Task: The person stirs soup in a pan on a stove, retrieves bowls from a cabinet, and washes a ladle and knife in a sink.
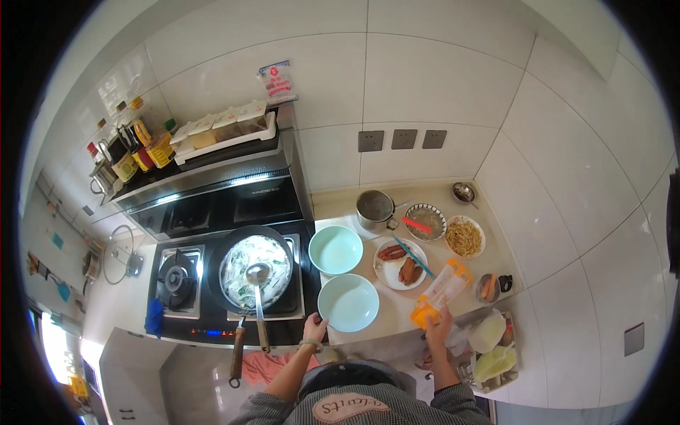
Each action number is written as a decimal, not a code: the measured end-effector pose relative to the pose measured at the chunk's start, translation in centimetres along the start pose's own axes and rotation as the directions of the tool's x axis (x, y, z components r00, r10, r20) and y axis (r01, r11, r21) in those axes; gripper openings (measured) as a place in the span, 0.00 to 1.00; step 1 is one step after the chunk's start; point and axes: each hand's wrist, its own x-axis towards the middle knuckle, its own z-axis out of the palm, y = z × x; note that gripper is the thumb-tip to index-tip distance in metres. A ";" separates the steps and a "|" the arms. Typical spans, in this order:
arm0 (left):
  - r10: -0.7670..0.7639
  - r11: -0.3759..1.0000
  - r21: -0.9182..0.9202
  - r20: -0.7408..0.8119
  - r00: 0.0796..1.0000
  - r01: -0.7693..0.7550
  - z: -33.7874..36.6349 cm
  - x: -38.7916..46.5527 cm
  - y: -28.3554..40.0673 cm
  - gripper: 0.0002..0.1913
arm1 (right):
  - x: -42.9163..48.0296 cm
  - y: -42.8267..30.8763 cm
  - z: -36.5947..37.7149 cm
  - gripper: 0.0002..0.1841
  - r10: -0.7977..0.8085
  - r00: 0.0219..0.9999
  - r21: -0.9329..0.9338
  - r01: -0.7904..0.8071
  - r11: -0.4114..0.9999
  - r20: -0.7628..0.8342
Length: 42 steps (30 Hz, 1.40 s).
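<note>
My right hand (439, 325) grips the lower end of an orange-and-clear plastic food packet (445, 289), held over the counter's front edge. Beside the near light-blue bowl (348, 303) is my left hand (315, 330), its fingertips at the rim; whether they pinch it is unclear. A second pale-green bowl (336, 249) stands just behind. On the lit cooktop to the left, a wok (215, 281) contains white, milky soup with green leaves (239, 265). A ladle (258, 297) rests in it, handle towards me. A white plate (390, 276) carries browned sausage-like pieces and teal chopsticks (414, 257).
Behind the plate stand a steel pot (375, 210), a patterned bowl (433, 234) with a red utensil, and a dish of yellowish shreds (464, 238). A basket of vegetables (494, 348) is at right. The wok handle (237, 353) juts past the front edge. Seasoning bottles (125, 162) line the hood shelf.
</note>
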 end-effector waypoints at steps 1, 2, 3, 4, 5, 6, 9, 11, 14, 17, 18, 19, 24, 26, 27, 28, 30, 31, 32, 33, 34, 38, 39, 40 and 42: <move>-0.007 1.000 0.000 0.012 1.000 0.007 0.0 -0.7 0.1 0.25 | -0.4 -0.1 -1.1 0.35 0.006 1.000 -0.012 -0.006 1.000 0.003; -0.022 0.998 -0.058 0.107 0.994 0.028 -0.3 -2.0 0.0 0.24 | -0.9 -0.3 -2.3 0.32 0.179 0.981 0.054 -0.183 0.982 0.072; -0.027 0.992 -0.115 0.206 0.978 0.051 -0.6 -3.6 0.9 0.24 | -0.9 -0.6 -3.7 0.30 0.342 0.929 0.105 -0.358 0.928 0.141; -0.019 0.974 -0.205 0.355 0.935 0.097 -1.5 -5.1 1.9 0.21 | -1.3 -0.1 -4.3 0.30 0.348 0.928 0.093 -0.361 0.928 0.137; -0.032 0.965 -0.218 0.450 0.892 0.145 -2.8 -6.3 1.4 0.18 | -2.0 -0.1 -4.4 0.29 0.349 0.931 0.122 -0.361 0.925 0.109; -0.038 0.973 -0.175 0.516 0.856 0.148 -4.2 -7.6 1.1 0.17 | -2.8 0.0 -4.5 0.28 0.351 0.933 0.149 -0.360 0.921 0.081; -0.185 0.947 -0.132 0.516 0.836 0.291 -7.2 -11.6 -2.1 0.17 | -5.5 1.1 -4.3 0.24 0.393 0.914 0.133 -0.403 0.905 0.099; -0.228 0.945 -0.143 0.354 0.907 0.293 -8.7 -13.1 -11.0 0.16 | -7.3 0.8 -3.7 0.21 0.356 0.921 0.074 -0.371 0.926 0.155; -0.454 0.867 -0.206 0.046 0.890 0.453 -10.1 -17.0 -15.3 0.14 | -10.4 2.4 -4.3 0.15 0.344 0.906 -0.048 -0.343 0.938 0.246; -0.568 0.817 -0.186 -0.086 0.819 0.547 -11.4 -22.5 -19.5 0.15 | -12.8 5.5 -2.6 0.11 0.495 0.737 0.072 -0.587 0.807 0.460; -0.630 0.776 -0.130 -0.123 0.767 0.617 -11.7 -25.3 -20.7 0.15 | -12.5 3.0 -2.8 0.10 0.474 0.710 0.084 -0.595 0.799 0.521; -0.682 0.730 -0.075 -0.151 0.716 0.679 -11.7 -27.6 -21.3 0.16 | -11.5 0.9 -3.0 0.09 0.454 0.687 0.096 -0.602 0.792 0.568; -0.655 0.712 0.176 -0.184 0.733 0.680 -10.1 -36.9 -22.3 0.22 | -5.7 -8.0 -1.9 0.08 0.163 0.722 0.331 -0.490 0.806 0.673; -0.690 0.688 0.081 -0.234 0.685 0.721 -9.5 -39.0 -22.6 0.23 | -3.9 -12.5 -0.8 0.08 0.049 0.700 0.375 -0.440 0.816 0.713; -0.714 0.673 -0.004 -0.266 0.648 0.740 -9.0 -39.5 -23.2 0.24 | -3.0 -14.5 0.2 0.08 -0.052 0.683 0.421 -0.387 0.820 0.728; -0.704 0.686 -0.036 -0.284 0.650 0.727 -9.1 -39.5 -24.1 0.18 | -2.6 -16.2 1.3 0.09 -0.098 0.630 0.426 -0.394 0.814 0.770; -0.717 0.697 -0.293 -0.293 0.632 0.655 -9.8 -37.3 -24.5 0.15 | -2.1 -20.0 3.2 0.09 -0.221 0.565 0.499 -0.400 0.768 0.795; -0.736 0.658 -0.520 -0.289 0.613 0.545 -10.8 -35.8 -24.4 0.12 | -2.0 -22.4 3.9 0.10 -0.296 0.554 0.563 -0.407 0.720 0.779; -0.707 0.634 -0.660 -0.285 0.647 0.403 -12.7 -34.3 -24.3 0.07 | -1.8 -25.0 4.1 0.10 -0.357 0.506 0.578 -0.393 0.716 0.786; -0.674 0.581 -0.776 -0.288 0.681 0.247 -14.8 -32.5 -24.1 0.05 | -1.7 -27.5 4.2 0.10 -0.416 0.454 0.593 -0.377 0.712 0.788; -0.635 0.658 -0.724 -0.388 0.668 0.205 -16.7 -30.0 -22.9 0.03 | -1.8 -29.5 4.4 0.11 -0.478 0.445 0.632 -0.320 0.705 0.758; -0.428 0.717 -0.697 -0.423 0.798 0.015 -24.1 -20.3 -9.5 0.19 | -2.9 -33.5 7.0 0.19 -0.483 0.481 0.622 -0.181 0.762 0.732; -0.355 0.732 -0.680 -0.413 0.839 -0.025 -26.0 -19.4 -6.5 0.21 | -3.6 -34.7 7.6 0.22 -0.505 0.506 0.631 -0.105 0.769 0.699; -0.348 0.734 -0.679 -0.420 0.838 -0.036 -27.4 -18.3 -4.4 0.21 | -4.2 -36.1 7.9 0.23 -0.523 0.534 0.638 -0.040 0.769 0.664; -0.205 0.766 -0.643 -0.263 0.943 -0.013 -29.2 -16.2 -1.4 0.21 | -5.7 -38.4 8.6 0.29 -0.516 0.560 0.597 0.046 0.801 0.649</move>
